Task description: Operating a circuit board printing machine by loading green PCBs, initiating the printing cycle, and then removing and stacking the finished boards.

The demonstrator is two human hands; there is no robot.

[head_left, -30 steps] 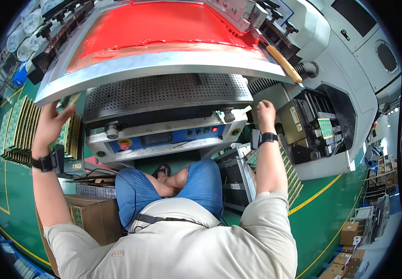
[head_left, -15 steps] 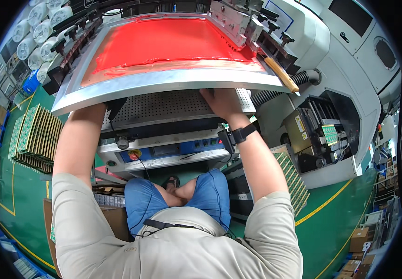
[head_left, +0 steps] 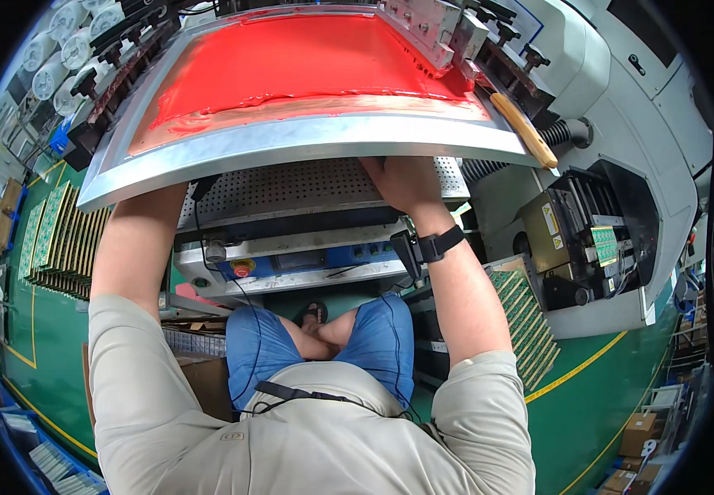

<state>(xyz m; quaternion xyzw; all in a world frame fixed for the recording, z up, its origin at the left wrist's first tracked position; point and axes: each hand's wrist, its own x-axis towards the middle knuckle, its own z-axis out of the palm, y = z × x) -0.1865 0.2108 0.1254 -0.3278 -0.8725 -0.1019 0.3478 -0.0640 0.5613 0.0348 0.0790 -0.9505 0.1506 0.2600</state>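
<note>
Both my arms reach under a raised metal-framed printing screen point(head_left: 307, 142). Thick red ink point(head_left: 283, 70) coats the screen's mesh. My right hand point(head_left: 409, 183) is over the right part of a perforated metal bed point(head_left: 291, 191), back of the hand up. Its thumb points left, while the other fingertips are hidden beneath the frame. My left forearm point(head_left: 144, 227) goes under the frame's left part, and the left hand is out of sight there. Whether either hand holds anything cannot be seen. A black band with a device point(head_left: 439, 245) is on my right wrist.
A wooden-handled spatula point(head_left: 524, 130) lies on the frame's right edge. Below the bed sits a blue control panel point(head_left: 299, 261) with a red knob point(head_left: 243, 267). Racks of green circuit boards stand left point(head_left: 64, 239) and right point(head_left: 524, 322). A white machine point(head_left: 621, 140) stands at right.
The view has shifted slightly, so the screen's right side and the machine appear farther right. My right hand has moved a little right in the picture; both arms stay under the screen.
</note>
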